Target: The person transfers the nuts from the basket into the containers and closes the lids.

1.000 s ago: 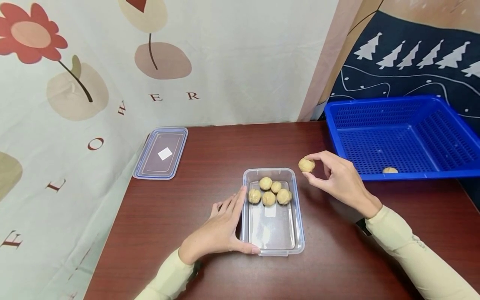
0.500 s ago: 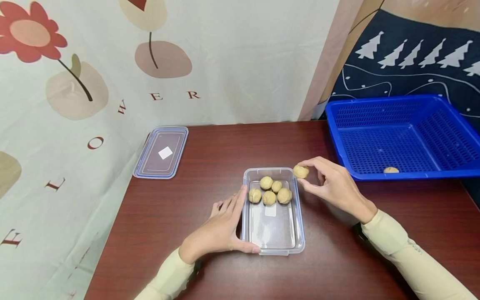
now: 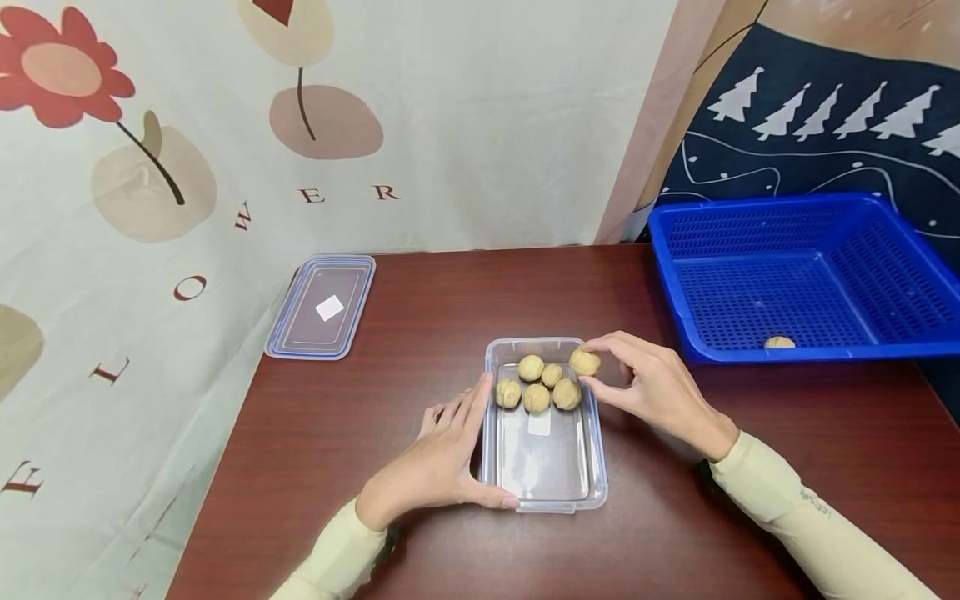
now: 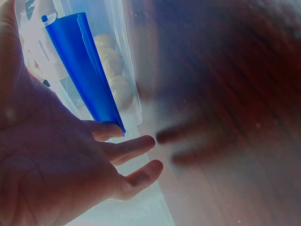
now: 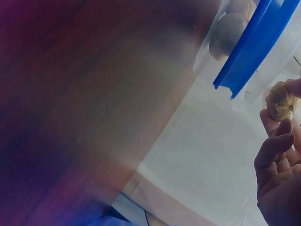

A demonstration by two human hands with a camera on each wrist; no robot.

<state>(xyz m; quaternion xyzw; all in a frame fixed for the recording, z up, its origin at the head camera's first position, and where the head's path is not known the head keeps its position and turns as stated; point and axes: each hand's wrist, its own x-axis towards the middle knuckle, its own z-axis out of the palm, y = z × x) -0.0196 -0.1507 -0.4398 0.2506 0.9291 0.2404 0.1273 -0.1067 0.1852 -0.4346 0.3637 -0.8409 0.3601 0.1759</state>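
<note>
In the head view a clear plastic box [image 3: 604, 467] stands on the table with several walnuts [image 3: 537, 398] grouped in its far half. My left hand [image 3: 431, 467] lies along the box's left side, fingers extended on the wall and thumb at the near rim. Between thumb and fingertips my right hand [image 3: 663, 390] pinches a walnut [image 3: 584, 362], held over the box's far right rim. The right wrist view shows this walnut [image 5: 281, 101] between the fingertips of the right hand [image 5: 282, 174]. The left wrist view has the left hand [image 4: 61, 160] with fingers spread beside the box.
At the right stands a blue basket [image 3: 757, 354], one walnut [image 3: 780, 342] near its front wall. A clear lid with a blue edge [image 3: 318, 321] lies at the table's far left. Printed cloth [image 3: 480, 125] hangs behind the brown table [image 3: 420, 308].
My right hand has moved left and toward me with its walnut, from beside the box to over its rim. The left hand has stayed in place on the box.
</note>
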